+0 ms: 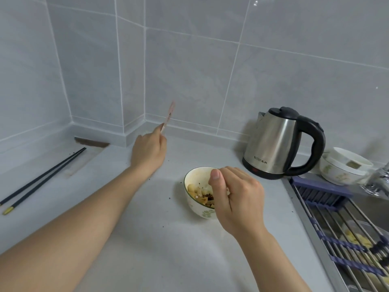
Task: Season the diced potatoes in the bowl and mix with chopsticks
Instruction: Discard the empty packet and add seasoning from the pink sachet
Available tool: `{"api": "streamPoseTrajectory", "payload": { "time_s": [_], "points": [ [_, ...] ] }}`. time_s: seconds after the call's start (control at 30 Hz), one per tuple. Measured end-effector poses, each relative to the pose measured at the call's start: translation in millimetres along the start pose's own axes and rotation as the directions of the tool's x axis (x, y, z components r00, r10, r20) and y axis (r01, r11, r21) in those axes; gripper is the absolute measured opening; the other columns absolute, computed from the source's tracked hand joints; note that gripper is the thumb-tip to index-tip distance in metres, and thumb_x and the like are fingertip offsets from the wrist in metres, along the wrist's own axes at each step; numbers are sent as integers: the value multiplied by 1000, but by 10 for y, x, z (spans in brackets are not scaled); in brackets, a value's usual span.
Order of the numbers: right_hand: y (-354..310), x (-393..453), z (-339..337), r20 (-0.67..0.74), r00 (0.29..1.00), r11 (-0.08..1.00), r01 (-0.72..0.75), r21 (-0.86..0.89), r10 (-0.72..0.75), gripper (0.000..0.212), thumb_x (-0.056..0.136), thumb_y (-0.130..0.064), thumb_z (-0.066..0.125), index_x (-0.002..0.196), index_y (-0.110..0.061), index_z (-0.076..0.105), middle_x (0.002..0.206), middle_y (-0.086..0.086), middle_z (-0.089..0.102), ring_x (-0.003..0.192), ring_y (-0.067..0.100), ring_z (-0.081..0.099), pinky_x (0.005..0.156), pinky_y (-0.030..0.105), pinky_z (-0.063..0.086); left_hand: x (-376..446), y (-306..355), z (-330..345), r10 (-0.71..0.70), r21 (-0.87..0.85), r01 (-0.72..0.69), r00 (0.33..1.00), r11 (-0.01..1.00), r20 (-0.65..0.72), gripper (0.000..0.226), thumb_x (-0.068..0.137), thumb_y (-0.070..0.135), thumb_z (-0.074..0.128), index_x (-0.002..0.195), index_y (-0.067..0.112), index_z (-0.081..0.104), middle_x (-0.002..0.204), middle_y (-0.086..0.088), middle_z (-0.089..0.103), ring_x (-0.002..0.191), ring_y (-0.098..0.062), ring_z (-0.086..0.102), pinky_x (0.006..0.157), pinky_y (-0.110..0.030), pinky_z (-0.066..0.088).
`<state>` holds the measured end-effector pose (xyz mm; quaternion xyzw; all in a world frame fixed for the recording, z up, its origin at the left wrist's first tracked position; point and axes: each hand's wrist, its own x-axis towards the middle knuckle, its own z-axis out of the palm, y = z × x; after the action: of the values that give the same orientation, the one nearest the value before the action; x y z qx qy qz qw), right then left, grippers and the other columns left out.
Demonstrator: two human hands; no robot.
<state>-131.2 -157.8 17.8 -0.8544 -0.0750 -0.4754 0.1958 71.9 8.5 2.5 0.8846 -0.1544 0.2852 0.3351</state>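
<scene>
- So the right hand (235, 199) hovers with fingers curled over the bowl (196, 199), probably sprinkling seasoning on the potatoes (199, 191).
- Left hand (148, 150) pinches a blurry packet (169, 116), held aside.
- Chopsticks (42, 179) wait on the worktop (147, 239).

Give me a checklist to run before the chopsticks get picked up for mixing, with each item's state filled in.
1. Seasoning on the potatoes: ok; dark flakes lie on the diced potatoes in the bowl.
2. Chopsticks within reach: ok; the black chopsticks lie on the counter at far left, untouched.
3. Left hand free: not ok; the left hand holds a thin blurred packet.
4. Right hand free: cannot tell; the right hand is pinched over the bowl, contents unseen.
5. Bowl steadied: not ok; neither hand holds it.
6. Kettle clearance: ok; the electric kettle stands apart behind the bowl.
</scene>
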Motion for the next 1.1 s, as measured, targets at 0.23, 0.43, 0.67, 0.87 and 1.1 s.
{"api": "streamPoseTrajectory", "payload": {
  "time_s": [0.23, 0.43, 0.67, 0.87, 1.1],
  "points": [
    [2, -8, -9, -8, 979, 977, -204, 68, 205, 51, 104, -43, 33, 75, -16, 65, 67, -5, 63, 66, 18, 57, 57, 42, 44, -445, 363, -657, 138, -388, -163, 986, 907, -92, 33, 101, 22, 35, 101, 7, 64, 88, -5, 73, 81, -24, 65, 70, -40, 50],
    [-47, 47, -104, 21, 873, 793, -454, 406, 488, 55, 104, -36, 38, 64, -15, 69, 62, -1, 68, 61, 16, 60, 62, 42, 48, -731, 614, -737, 390, -283, -458, 882, 843, -265, 24, 99, 2, 49, 112, 5, 69, 89, 5, 66, 78, 0, 45, 72, -9, 35],
    [-121, 105, -172, 61, 806, 585, -477, 655, 589, 60, 104, -37, 36, 63, -6, 66, 67, 15, 70, 57, 17, 53, 55, 26, 43, -775, 591, -544, 493, -394, -497, 862, 773, -120, 37, 101, 9, 49, 133, 16, 67, 147, 1, 56, 124, -9, 59, 97, -41, 49],
    [15, 233, -323, 305, 612, 247, -651, 717, 729, 66, 106, -51, 32, 59, -14, 62, 65, 10, 67, 52, 18, 45, 55, 30, 33, -800, 620, -501, 650, -289, -643, 755, 710, -85, 44, 95, 4, 56, 132, 24, 67, 145, 2, 57, 117, -15, 62, 94, -39, 44],
    [132, 244, -328, 434, 526, 187, -766, 615, 731, 37, 98, -40, 49, 86, -12, 68, 82, 9, 74, 54, 15, 49, 61, 33, 34, -801, 602, -467, 725, -286, -695, 689, 660, -2, 48, 91, 5, 48, 125, 28, 73, 140, 3, 62, 113, -20, 63, 87, -40, 44]
  ]
}}
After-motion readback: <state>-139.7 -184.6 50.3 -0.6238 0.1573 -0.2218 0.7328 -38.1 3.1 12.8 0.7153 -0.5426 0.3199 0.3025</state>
